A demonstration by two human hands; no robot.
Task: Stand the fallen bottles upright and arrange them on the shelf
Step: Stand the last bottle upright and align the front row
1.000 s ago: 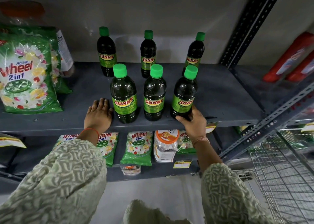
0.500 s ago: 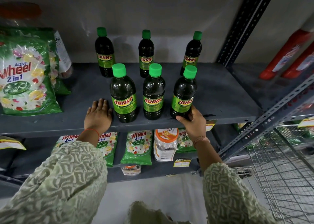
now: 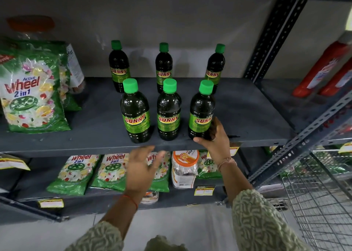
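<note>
We saw six bottles upright on the grey shelf (image 3: 247, 117) in two rows of three. The right hand (image 3: 215, 142) curled around the base of the near right bottle (image 3: 201, 115), thumb at the shelf edge, fingers on its right side. The left hand (image 3: 141, 169) hung blurred just below the shelf edge, fingers spread, holding nothing, beneath the near left bottle (image 3: 135, 113) and the near middle bottle (image 3: 168, 113).

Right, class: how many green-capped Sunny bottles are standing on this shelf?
6. Back row: left, middle, right. Front row: left, middle, right, held by the right hand. None looks hidden.
</note>
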